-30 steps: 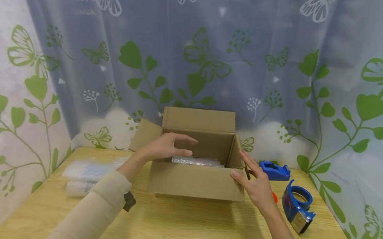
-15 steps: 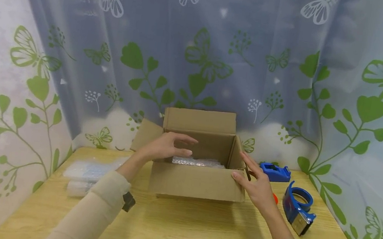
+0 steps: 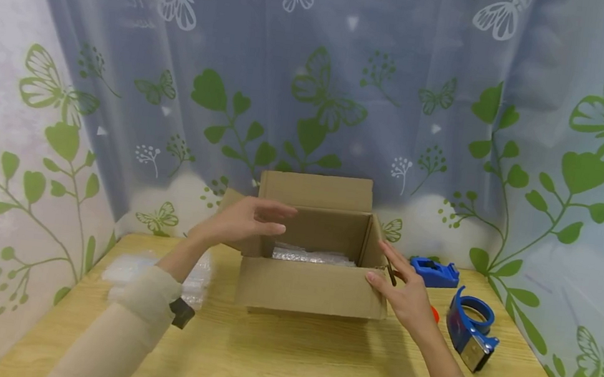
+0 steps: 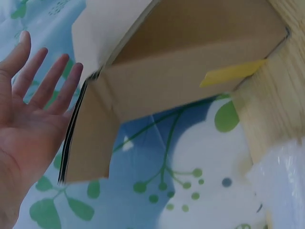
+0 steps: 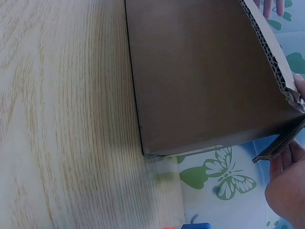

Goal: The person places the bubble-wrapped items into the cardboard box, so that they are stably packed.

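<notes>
An open cardboard box (image 3: 312, 287) stands on the table with its flaps spread. Clear bubble wrap (image 3: 313, 256) lies low inside it; what is under or within the wrap cannot be made out. My left hand (image 3: 244, 222) hovers at the box's left side, fingers extended and holding nothing. In the left wrist view its palm (image 4: 33, 124) appears beside the left flap (image 4: 90, 133). At the right front corner my right hand (image 3: 405, 289) holds the box, thumb on the front flap and fingers along the right flap. The right wrist view shows those fingers (image 5: 286, 155) partly behind cardboard.
Clear plastic bubble packaging (image 3: 194, 282) lies on the table at left, partly behind the left forearm. On the right are a blue tape dispenser (image 3: 435, 273), a blue hand-held tape cutter (image 3: 468, 328) and a partly hidden red item (image 3: 435, 314). A patterned curtain (image 3: 327, 78) hangs behind.
My left hand has moved left and slightly up, away from over the box opening, uncovering more of the plastic packaging. The right hand and box keep their places.
</notes>
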Action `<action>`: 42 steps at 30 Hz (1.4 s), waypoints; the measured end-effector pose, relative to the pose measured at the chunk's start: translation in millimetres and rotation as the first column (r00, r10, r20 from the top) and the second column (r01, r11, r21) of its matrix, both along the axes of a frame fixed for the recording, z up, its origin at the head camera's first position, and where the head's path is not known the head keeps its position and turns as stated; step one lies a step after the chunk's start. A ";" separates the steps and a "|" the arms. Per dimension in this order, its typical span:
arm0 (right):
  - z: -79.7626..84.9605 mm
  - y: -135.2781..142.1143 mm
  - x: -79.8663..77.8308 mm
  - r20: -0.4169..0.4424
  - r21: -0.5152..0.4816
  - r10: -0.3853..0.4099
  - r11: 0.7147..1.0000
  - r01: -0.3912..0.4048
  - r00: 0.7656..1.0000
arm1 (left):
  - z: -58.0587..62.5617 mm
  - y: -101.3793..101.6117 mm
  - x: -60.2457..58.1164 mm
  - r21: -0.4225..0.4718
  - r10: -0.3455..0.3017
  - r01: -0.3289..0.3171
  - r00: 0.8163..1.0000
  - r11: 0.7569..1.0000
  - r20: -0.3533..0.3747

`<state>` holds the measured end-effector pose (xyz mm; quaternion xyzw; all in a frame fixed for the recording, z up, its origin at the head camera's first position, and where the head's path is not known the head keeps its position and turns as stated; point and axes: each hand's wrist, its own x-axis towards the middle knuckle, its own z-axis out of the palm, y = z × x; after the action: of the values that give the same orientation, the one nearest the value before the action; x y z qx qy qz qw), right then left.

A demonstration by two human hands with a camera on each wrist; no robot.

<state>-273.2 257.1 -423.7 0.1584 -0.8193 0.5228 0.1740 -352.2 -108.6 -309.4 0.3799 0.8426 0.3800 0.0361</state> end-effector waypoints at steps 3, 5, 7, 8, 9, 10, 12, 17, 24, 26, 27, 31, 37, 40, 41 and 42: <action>0.3 -0.7 0.0 -0.004 0.001 0.004 1.000 -0.004 1.000 | 6.7 -12.6 1.7 0.023 0.020 -0.020 1.000 1.000 -0.011; 0.3 -0.8 -0.1 -0.008 0.003 0.006 1.000 -0.006 1.000 | 13.4 -20.6 5.2 0.032 0.037 -0.037 0.999 0.999 -0.004; 0.1 -0.6 -0.3 -0.012 0.003 0.004 1.000 -0.004 1.000 | 19.6 -28.2 7.9 0.038 0.051 -0.051 0.999 0.998 0.008; 0.0 -0.4 -0.3 -0.013 0.001 0.003 1.000 -0.003 1.000 | 22.8 -31.8 9.7 0.041 0.057 -0.058 0.998 0.997 0.015; -0.2 -0.2 -0.4 -0.013 0.001 0.003 1.000 -0.003 1.000 | 25.3 -35.7 10.8 0.046 0.060 -0.061 0.998 0.997 0.020; -0.6 0.0 -0.5 -0.012 0.003 0.001 1.000 -0.001 1.000 | 27.4 -40.0 11.6 0.053 0.064 -0.065 0.998 0.997 0.028; -1.3 0.5 -0.6 -0.010 0.004 0.000 1.000 0.000 1.000 | 29.8 -48.9 12.0 0.062 0.078 -0.080 0.996 0.995 0.033; -2.3 1.1 -0.6 -0.002 0.000 -0.005 1.000 0.005 1.000 | 31.9 -73.3 13.0 0.073 0.120 -0.123 0.992 0.990 0.036; -3.0 0.9 -1.4 0.003 0.001 -0.007 1.000 0.007 1.000 | 24.5 -114.7 19.8 0.070 0.177 -0.182 0.982 0.981 0.070; -3.1 0.9 -1.4 0.002 -0.002 -0.006 1.000 0.006 1.000 | 21.6 -126.7 22.9 0.057 0.213 -0.217 0.974 0.974 0.076; -3.1 1.0 -1.3 0.001 -0.004 -0.005 1.000 0.005 1.000 | 20.0 -132.3 23.8 0.054 0.224 -0.228 0.972 0.972 0.075; -2.8 0.7 -1.2 -0.001 -0.009 -0.001 1.000 0.001 1.000 | 10.8 -153.4 26.8 0.029 0.260 -0.262 0.964 0.965 0.059; -2.1 0.6 -0.6 -0.003 -0.015 -0.001 1.000 0.001 1.000 | -10.6 -180.4 26.2 -0.012 0.271 -0.271 0.961 0.962 0.055; -2.3 0.4 -0.8 -0.001 -0.017 0.001 1.000 -0.001 1.000 | -23.0 -189.9 25.7 -0.056 0.259 -0.255 0.964 0.965 0.059; -2.4 0.2 -0.9 0.000 -0.017 0.002 1.000 -0.002 1.000 | -27.2 -192.4 25.6 -0.064 0.250 -0.246 0.966 0.967 0.063; -2.5 0.0 -1.2 0.001 -0.016 0.003 1.000 -0.003 1.000 | -31.1 -194.7 25.6 -0.070 0.242 -0.238 0.968 0.969 0.066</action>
<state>-274.4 257.1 -426.2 0.1578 -0.8149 0.5297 0.1742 -326.6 -303.3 -340.5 0.2595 0.8918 0.3692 0.0329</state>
